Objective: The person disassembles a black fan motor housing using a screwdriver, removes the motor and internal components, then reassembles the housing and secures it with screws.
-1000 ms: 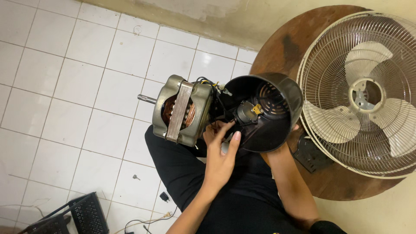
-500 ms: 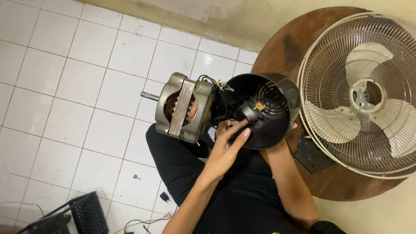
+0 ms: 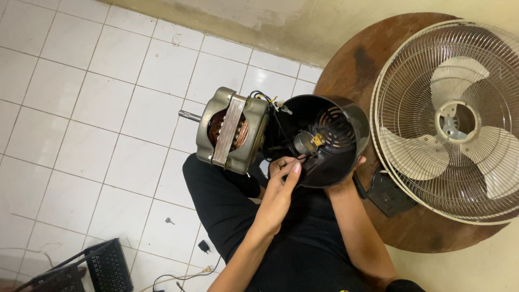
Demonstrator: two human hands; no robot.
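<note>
Your left hand (image 3: 280,181) reaches up into the open mouth of the black housing (image 3: 324,143), fingers half curled and loose; fingertips touch the small parts and wires just inside the rim, near a little round part with a yellow spot (image 3: 308,143). Cannot tell whether they pinch anything. Your right hand (image 3: 348,176) cups the housing from beneath, mostly hidden; only fingertips show at its lower right rim, gripping it.

One motor (image 3: 231,132), grey metal with copper windings showing, hangs just left of the housing, joined to it by wires, shaft pointing left. Both sit over your lap, above the floor (image 3: 81,108).

The housing's right side overlaps the left edge of the round wooden desk (image 3: 351,70). One fan (image 3: 451,121), with its wire cage and three blades, fills most of the desk, close beside the housing. One black flat part (image 3: 386,192) lies at the desk's lower left edge.

Open floor lies to the left: white tiles, a dark basket (image 3: 108,265) at the bottom left corner, one small screw (image 3: 169,220) and one small plug (image 3: 204,246) near your leg.
</note>
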